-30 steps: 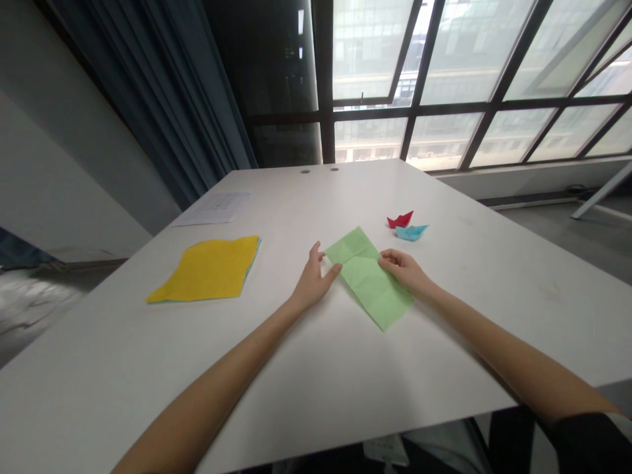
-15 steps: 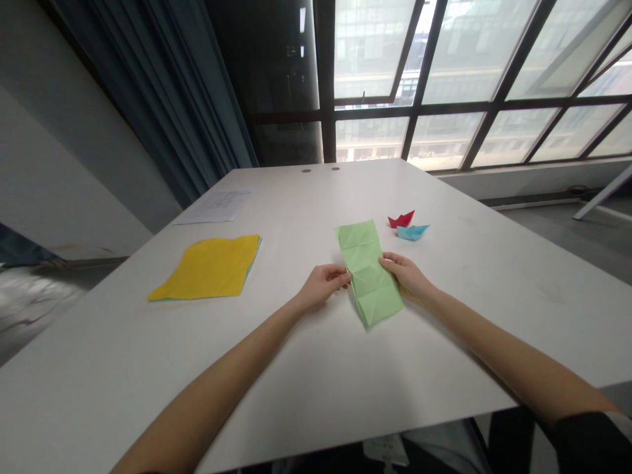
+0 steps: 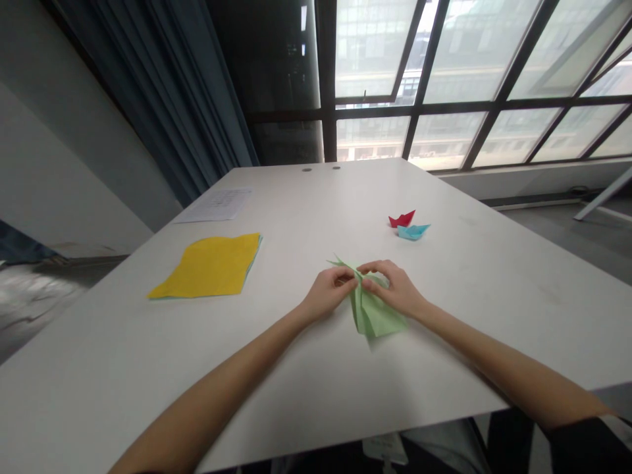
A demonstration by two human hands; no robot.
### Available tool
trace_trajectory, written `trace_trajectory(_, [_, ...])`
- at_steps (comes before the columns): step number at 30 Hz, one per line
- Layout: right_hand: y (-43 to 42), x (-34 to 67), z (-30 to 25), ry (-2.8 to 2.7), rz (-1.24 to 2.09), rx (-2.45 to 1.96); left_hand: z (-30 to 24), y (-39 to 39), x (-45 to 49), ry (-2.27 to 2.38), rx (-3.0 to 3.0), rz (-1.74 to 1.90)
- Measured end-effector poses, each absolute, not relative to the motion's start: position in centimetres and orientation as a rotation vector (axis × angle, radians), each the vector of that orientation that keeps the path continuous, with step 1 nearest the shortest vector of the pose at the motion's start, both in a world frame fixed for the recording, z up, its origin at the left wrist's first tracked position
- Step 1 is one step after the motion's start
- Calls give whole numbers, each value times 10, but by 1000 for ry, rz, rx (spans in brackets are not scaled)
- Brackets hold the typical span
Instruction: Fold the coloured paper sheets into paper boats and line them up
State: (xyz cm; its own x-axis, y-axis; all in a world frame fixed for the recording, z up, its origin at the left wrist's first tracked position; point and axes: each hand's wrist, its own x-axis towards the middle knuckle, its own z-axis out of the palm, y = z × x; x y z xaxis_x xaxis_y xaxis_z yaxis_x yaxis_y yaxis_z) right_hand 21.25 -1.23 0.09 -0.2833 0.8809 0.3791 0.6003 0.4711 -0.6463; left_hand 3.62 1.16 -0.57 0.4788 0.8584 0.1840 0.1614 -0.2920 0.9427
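Observation:
A light green sheet of folded paper is held between both hands above the white table, its layers partly spread and its lower edge tilted toward me. My left hand pinches its left edge with thumb and fingers. From the other side, my right hand grips the paper near its upper middle, thumb and index finger close to the left fingertips. A thin corner of the green sheet sticks out beyond the left fingers. Part of the paper is hidden behind the hands.
A stack of paper with a yellow sheet on top lies to the left. Behind it is a printed white sheet. A red paper boat and a light blue paper boat stand back right on the white table.
The green paper, seen as a flat strip before, is now turned and bunched between my hands. My right hand has moved left and the two hands are closer together.

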Motion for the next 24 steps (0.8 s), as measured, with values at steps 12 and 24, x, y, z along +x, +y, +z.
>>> trace_trajectory(12, [5, 232, 5, -1574, 717, -1153, -1, 21, 28, 995, 1762, 1016])
trace_trajectory(24, [51, 289, -38, -1568, 682, -1520, -19, 66, -14, 1461, 1582, 797])
